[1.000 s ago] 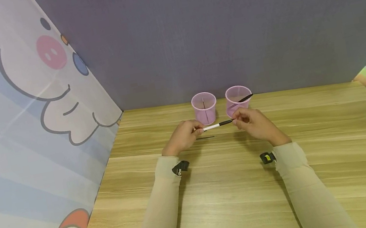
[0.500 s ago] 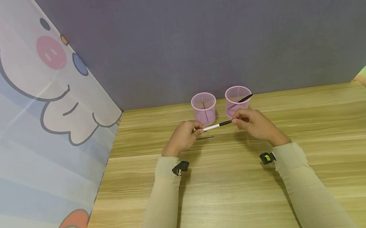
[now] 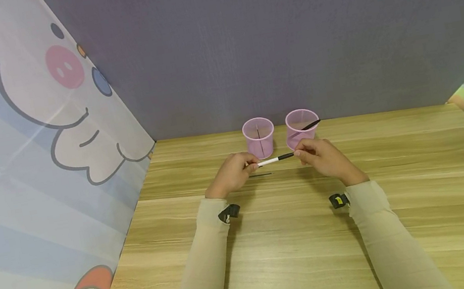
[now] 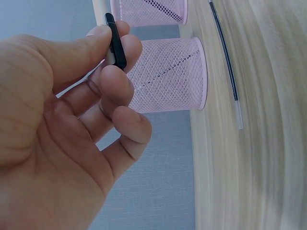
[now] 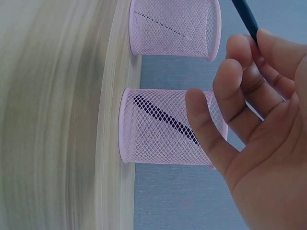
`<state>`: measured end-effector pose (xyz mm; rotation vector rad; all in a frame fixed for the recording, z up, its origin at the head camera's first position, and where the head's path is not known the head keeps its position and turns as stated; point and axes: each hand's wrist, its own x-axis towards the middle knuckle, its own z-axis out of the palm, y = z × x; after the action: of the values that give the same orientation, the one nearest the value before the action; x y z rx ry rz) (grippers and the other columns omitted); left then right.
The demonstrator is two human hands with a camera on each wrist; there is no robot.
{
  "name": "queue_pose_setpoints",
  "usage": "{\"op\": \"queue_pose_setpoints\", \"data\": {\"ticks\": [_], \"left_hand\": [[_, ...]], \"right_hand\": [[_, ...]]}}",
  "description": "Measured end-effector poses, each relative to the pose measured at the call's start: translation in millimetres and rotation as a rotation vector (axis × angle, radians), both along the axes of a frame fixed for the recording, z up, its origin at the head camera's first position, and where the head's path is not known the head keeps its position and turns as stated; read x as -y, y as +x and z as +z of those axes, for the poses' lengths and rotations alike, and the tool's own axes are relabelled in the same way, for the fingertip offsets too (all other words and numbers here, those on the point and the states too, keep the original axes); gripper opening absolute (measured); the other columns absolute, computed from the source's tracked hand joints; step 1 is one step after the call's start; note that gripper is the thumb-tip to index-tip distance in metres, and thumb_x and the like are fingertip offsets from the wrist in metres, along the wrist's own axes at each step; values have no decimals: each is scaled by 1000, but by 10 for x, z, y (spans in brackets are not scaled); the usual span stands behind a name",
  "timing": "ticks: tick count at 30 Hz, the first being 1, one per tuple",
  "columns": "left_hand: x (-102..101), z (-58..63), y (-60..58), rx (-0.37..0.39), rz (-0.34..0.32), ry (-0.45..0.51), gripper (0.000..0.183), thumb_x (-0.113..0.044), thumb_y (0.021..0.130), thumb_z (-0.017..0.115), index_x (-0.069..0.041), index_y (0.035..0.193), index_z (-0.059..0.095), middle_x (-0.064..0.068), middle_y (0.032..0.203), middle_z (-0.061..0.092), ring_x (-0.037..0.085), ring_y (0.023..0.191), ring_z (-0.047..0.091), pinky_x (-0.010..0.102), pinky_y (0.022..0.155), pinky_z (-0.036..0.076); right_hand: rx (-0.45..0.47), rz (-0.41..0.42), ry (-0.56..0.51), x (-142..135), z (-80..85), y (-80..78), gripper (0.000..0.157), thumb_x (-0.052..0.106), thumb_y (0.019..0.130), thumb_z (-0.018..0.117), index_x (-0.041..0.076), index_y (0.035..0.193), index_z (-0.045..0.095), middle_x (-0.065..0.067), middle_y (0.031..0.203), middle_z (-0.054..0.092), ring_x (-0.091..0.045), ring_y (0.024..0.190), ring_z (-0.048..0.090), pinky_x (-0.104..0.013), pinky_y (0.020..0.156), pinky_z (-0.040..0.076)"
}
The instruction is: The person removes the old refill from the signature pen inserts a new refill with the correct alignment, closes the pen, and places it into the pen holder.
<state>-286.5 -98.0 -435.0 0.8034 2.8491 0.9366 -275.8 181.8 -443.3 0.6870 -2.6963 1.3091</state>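
Observation:
A white pen point(image 3: 268, 161) with a black grip section is held level between both hands over the table. My left hand point(image 3: 232, 171) pinches its rear end; a black clip point(image 4: 116, 45) shows between thumb and fingers in the left wrist view. At the other end, thumb and fingertips of my right hand point(image 3: 319, 157) pinch the dark tip point(image 5: 246, 18). A thin dark pen refill point(image 4: 224, 52) with a clear end lies on the table below the left hand, partly hidden by it in the head view.
Behind the hands stand two pink mesh cups. The left cup point(image 3: 255, 151) holds a thin dark refill-like stick; a black pen point(image 3: 311, 124) leans in the right cup point(image 3: 292, 138). A grey panel point(image 3: 270, 41) rises along the back edge of the wooden table point(image 3: 286, 248).

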Motion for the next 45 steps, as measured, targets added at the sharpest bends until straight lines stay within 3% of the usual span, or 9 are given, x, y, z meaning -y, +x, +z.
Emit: {"op": "queue_pose_setpoints", "data": {"ticks": [34,45], "left_hand": [[-11,-12,-4,4,2,-5,13,-13,100,66,-9,105,77,3,94,74,14,84,65,32,81,55],[-36,-30,-5,-3,14,-19,14,-16,100,66,-9,106,76,3,95,74,15,85,65,33,82,55]], "right_hand": [[26,-10,21,-13,-31,-9,22,20,105,58,7,88,63,-6,74,60,-12,65,50,-27,60,42],[19,-5,2,-34,-38,-15,23,19,105,58,3,89,63,-6,74,61,-10,64,50,-26,59,41]]}}
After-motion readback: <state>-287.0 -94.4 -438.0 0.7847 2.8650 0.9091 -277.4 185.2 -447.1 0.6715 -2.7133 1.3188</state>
